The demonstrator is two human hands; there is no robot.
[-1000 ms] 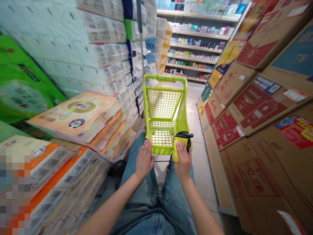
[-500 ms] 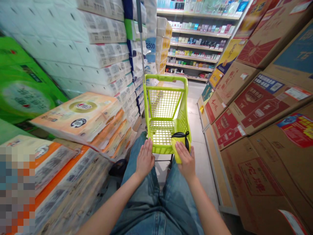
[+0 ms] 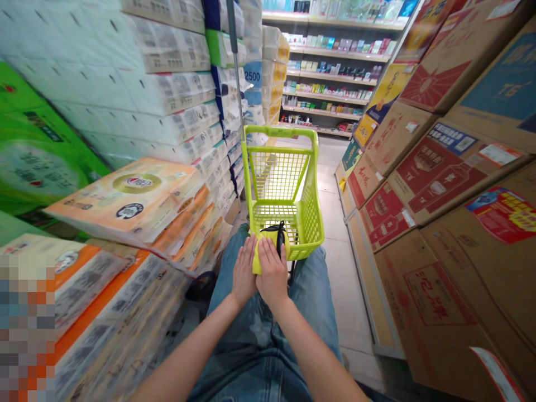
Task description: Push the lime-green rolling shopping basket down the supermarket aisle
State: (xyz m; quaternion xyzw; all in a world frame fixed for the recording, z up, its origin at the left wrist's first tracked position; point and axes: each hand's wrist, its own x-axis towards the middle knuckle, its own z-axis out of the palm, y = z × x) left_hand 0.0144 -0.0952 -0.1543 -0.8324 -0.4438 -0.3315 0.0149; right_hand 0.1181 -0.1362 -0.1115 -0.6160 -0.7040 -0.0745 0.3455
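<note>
A yellow pouch or folded cloth with black trim (image 3: 268,237) lies at the near rim of a lime-green shopping basket cart (image 3: 312,223). My right hand (image 3: 271,271) is pressed over the pouch, its fingers wrapped onto it. Just to its left, my left hand (image 3: 245,273) rests on the near left corner of the basket, against the pouch's left edge, with its fingers straight and flat. The two hands touch or nearly touch. The basket's mesh floor shows beyond the pouch, and my palms are hidden.
Stacked paper packs (image 3: 184,89) and orange packs (image 3: 138,195) line the left side. Cardboard cartons (image 3: 439,290) rise on the right. Shelves of small products (image 3: 330,75) stand at the back. A grey pole (image 3: 237,78) rises at the basket's left corner.
My right hand and the yellow pouch have slid left along the basket's near rim, from its right corner to beside my left hand. My left hand has barely moved.
</note>
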